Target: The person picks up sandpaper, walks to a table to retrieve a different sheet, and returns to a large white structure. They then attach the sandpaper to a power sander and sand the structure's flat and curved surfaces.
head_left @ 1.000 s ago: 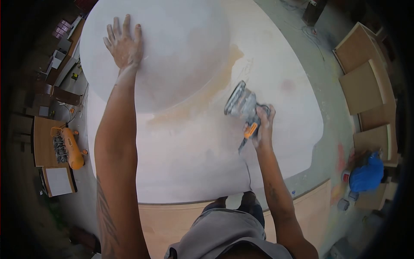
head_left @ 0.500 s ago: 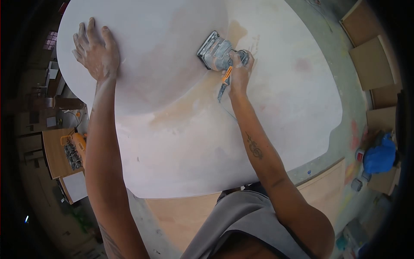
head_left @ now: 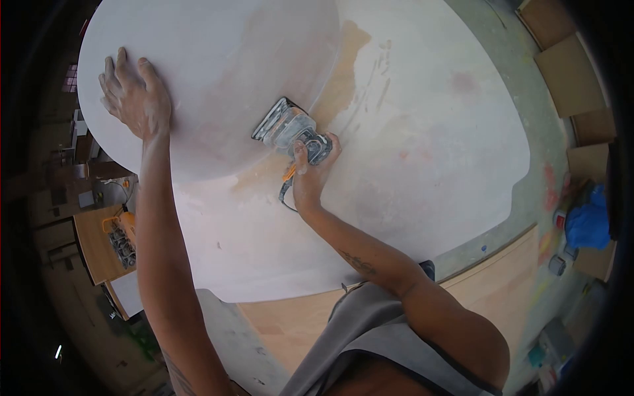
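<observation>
My right hand (head_left: 313, 167) is wrapped round the body of a dusty electric sander (head_left: 292, 129), whose flat pad points up and to the left. The sander is on a large pale panel (head_left: 429, 119) with a curved raised section, beside a tan patch of filler (head_left: 346, 66). An orange-marked cord end leaves the sander below my hand. On the upper left of the panel my left hand (head_left: 137, 99) lies flat with its fingers spread, white dust on the skin. Nothing is in it.
Wooden boards (head_left: 290, 323) lie under the near edge of the panel. At the right are cardboard boxes (head_left: 569, 76) and a blue bag (head_left: 588, 221) on the paint-stained floor. A wooden stand (head_left: 99, 244) with a yellow-orange tool (head_left: 124, 237) is at the left.
The sander in my right hand has moved down and to the left along the curved seam. More of the tan filler shows behind it. My left hand stays flat on the panel.
</observation>
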### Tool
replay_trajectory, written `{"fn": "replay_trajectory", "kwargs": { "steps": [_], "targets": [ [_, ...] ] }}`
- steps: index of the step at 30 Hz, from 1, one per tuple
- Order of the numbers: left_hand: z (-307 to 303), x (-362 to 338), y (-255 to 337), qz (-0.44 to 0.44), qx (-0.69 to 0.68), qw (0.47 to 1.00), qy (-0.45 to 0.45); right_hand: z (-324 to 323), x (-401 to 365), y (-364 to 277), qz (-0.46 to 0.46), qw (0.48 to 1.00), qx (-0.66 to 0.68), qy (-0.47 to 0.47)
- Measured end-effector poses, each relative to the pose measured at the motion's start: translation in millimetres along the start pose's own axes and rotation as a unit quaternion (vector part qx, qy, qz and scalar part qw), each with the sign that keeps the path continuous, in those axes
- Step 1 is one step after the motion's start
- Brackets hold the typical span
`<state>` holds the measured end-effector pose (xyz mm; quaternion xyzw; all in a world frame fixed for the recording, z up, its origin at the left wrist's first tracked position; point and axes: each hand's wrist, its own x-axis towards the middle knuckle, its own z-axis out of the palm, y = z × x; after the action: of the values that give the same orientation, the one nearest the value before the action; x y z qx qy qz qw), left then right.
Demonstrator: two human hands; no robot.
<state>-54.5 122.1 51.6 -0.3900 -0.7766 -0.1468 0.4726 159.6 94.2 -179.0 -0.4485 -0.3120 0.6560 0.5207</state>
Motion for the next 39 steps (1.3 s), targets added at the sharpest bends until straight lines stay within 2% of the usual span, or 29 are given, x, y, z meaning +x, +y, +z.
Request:
{"fn": "replay_trajectory", "kwargs": {
  "steps": [1,2,4,8,9,10,13,20,24,28,30,33,34,36,39],
  "targets": [
    [1.1,5.6,-3.4,0.000,-0.001,1.000,0.000,6.6,2.7,-3.9,-0.059,0.997,-0.054,0.019],
    [2.7,10.7,-8.9,0.000,-0.001,1.000,-0.001,11.1,8.9,-7.1,-0.059,0.997,-0.055,0.020],
    [7.6,23.0,-27.6,-0.002,0.004,1.000,-0.006,28.1,30.4,-44.1,0.127,0.985,0.116,-0.002],
    [25.7,44.5,-62.1,-0.002,-0.002,1.000,-0.012,68.3,82.2,-53.7,0.073,0.992,0.107,-0.001],
    [37.8,56.0,-86.5,-0.004,-0.002,1.000,-0.015,95.6,93.6,-55.9,0.065,0.994,0.089,-0.013],
    [74.2,81.1,-141.7,-0.009,0.006,1.000,-0.018,164.0,110.4,-42.2,0.061,0.995,0.069,-0.029],
    [78.8,96.1,-153.9,-0.007,-0.001,1.000,-0.024,185.7,155.3,-53.5,0.035,0.998,0.048,-0.033],
    [86.1,102.8,-171.7,-0.007,0.008,1.000,-0.029,203.7,229.7,-70.0,0.056,0.996,0.011,-0.071],
    [84.2,105.1,-165.7,0.005,-0.012,1.000,-0.023,202.8,214.4,-77.4,0.072,0.993,0.041,-0.084],
    [80.3,108.3,-163.7,0.004,-0.012,1.000,-0.022,196.7,157.0,-56.4,0.067,0.997,0.021,-0.020],
    [76.7,109.7,-158.4,0.003,-0.012,1.000,-0.024,183.7,125.9,-55.9,0.151,0.988,0.008,-0.043],
    [72.4,111.3,-152.4,-0.010,-0.014,0.999,-0.029,171.6,85.0,-30.5,0.096,0.994,-0.056,-0.024],
    [71.4,109.6,-152.6,-0.010,-0.014,0.999,-0.030,167.3,72.9,-30.3,0.099,0.990,-0.078,-0.056],
    [70.1,110.4,-151.7,-0.008,-0.016,0.999,-0.032,162.3,66.7,-34.7,0.100,0.988,-0.069,-0.094],
    [70.7,110.3,-153.2,-0.004,-0.012,0.999,-0.030,161.0,102.8,-22.4,0.117,0.990,-0.008,-0.080]
  ]
}}
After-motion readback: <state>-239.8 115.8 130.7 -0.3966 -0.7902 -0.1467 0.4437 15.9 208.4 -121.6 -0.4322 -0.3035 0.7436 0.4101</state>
